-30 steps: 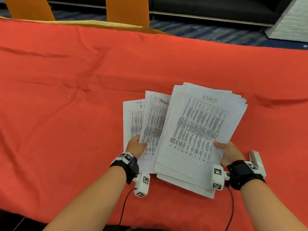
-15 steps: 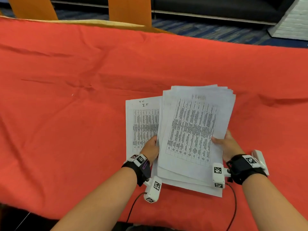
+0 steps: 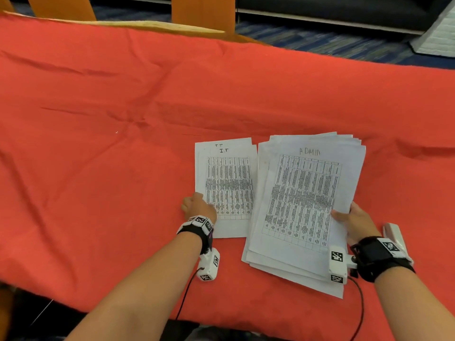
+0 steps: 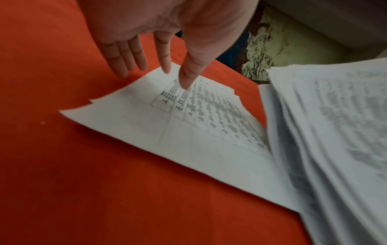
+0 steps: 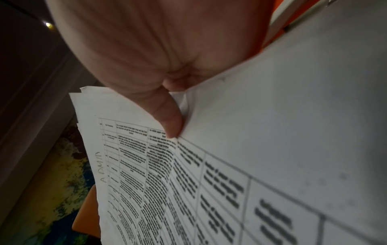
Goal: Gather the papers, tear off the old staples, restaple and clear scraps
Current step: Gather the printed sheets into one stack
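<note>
A thin set of printed sheets headed "I.T" lies flat on the red cloth. My left hand is at its lower left edge. In the left wrist view that hand has straight fingers, with the thumb tip touching the I.T sheets. To the right is a thicker, uneven stack headed "ADMIN". My right hand pinches its right edge, thumb on top of the ADMIN stack and fingers hidden beneath. The stack's near part is lifted off the cloth.
A white stapler lies on the red tablecloth just behind my right wrist. Orange chair backs stand beyond the table's far edge. Camera cables hang over the near edge by both forearms.
The fanned sheets were drawn under the ADMIN stack, which shifted right and uncovered the I.T sheets. My left hand left the stack and moved left onto the I.T sheets.
</note>
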`<move>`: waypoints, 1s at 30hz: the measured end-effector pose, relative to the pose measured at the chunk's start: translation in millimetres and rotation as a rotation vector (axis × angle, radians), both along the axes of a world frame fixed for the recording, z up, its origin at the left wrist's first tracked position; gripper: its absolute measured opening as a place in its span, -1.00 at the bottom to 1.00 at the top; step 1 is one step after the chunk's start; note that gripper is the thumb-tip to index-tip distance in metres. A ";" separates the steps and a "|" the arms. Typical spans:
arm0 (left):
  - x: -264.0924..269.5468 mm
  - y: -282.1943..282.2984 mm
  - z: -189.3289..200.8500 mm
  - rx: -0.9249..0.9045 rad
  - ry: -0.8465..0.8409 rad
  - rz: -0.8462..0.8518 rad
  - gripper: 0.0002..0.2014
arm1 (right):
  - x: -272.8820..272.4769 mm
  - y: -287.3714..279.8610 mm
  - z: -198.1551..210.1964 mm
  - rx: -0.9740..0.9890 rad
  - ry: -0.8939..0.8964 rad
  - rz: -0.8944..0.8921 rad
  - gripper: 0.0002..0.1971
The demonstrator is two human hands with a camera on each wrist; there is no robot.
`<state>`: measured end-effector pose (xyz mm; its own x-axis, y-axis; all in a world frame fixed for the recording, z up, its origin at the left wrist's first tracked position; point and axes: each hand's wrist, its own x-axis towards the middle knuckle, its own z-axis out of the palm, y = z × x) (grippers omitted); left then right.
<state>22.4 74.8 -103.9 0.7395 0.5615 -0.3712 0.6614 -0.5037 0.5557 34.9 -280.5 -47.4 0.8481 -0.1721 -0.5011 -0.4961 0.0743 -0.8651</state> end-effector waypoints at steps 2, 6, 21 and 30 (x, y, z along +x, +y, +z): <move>5.6 4.4 -3.4 0.012 0.035 0.024 -0.51 | -0.7 0.8 3.1 0.021 0.009 -0.004 -0.55; 17.0 14.6 -7.2 -0.053 0.027 0.024 -0.37 | -1.7 4.7 11.6 0.051 -0.006 -0.003 -0.57; 21.9 27.3 -2.7 -0.305 -0.077 -0.013 -0.79 | -0.6 -1.2 28.3 0.251 -0.041 -0.043 -0.27; 21.0 26.5 14.1 -0.384 -0.277 -0.049 -0.82 | -0.1 4.5 44.4 0.347 -0.068 -0.088 -0.52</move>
